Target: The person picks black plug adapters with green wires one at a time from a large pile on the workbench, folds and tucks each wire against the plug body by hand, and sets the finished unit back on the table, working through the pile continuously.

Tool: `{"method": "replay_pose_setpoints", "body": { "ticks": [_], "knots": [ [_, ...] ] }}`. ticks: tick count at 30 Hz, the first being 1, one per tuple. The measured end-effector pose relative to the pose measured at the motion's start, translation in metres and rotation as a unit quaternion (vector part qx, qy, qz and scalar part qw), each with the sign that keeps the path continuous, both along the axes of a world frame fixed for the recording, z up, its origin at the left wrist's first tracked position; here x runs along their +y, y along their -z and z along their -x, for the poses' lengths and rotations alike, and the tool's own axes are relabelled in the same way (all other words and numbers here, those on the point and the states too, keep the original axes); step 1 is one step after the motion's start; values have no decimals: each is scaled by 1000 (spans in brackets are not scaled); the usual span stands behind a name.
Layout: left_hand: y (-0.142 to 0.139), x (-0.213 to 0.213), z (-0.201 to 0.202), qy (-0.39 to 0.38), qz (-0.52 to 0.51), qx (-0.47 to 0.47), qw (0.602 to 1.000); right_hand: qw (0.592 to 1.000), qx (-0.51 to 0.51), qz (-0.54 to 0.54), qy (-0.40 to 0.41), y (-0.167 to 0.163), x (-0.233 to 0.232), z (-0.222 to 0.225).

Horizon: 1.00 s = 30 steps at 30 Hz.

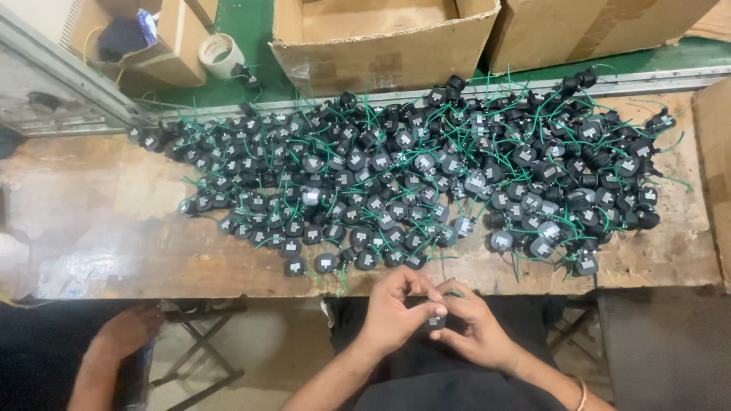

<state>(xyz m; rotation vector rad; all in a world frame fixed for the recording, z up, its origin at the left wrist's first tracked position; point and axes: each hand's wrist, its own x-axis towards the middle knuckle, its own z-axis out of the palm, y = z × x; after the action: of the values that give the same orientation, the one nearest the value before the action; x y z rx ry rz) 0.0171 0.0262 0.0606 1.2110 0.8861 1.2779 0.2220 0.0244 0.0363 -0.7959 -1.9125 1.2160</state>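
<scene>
I see my left hand [396, 308] and right hand [472, 323] both pinching one small black part [436, 322] at 6 o'clock, just below the wooden table [122, 243]. The big pile of black parts [411, 183] sits at 12 o'clock.

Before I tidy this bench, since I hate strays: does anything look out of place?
One black part with green wire lies on the green floor beside the tape roll, beyond the bench's far edge and apart from the pile on the worn bench.
</scene>
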Motion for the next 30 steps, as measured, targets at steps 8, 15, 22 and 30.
{"method": "replay_pose_setpoints", "body": {
  "ticks": [8, 15, 22, 30],
  "knots": [
    [-43, 62, 79, -88, -292, 490, 817, 932, 212, 292, -33, -10, 2, 6],
    [-41, 78, 79, -172, -179, 315, 916, 986, 117, 114, 32, -15, 1, 7],
    [-27, 37, 29, -63, -253, 171, 950, 991, 60, 99, 71, 10, 5, 13],
    [-27, 21, 19, 37, -316, 156, 935, 995, -46, 51, 74, 30, -6, 2]
  ]
}}
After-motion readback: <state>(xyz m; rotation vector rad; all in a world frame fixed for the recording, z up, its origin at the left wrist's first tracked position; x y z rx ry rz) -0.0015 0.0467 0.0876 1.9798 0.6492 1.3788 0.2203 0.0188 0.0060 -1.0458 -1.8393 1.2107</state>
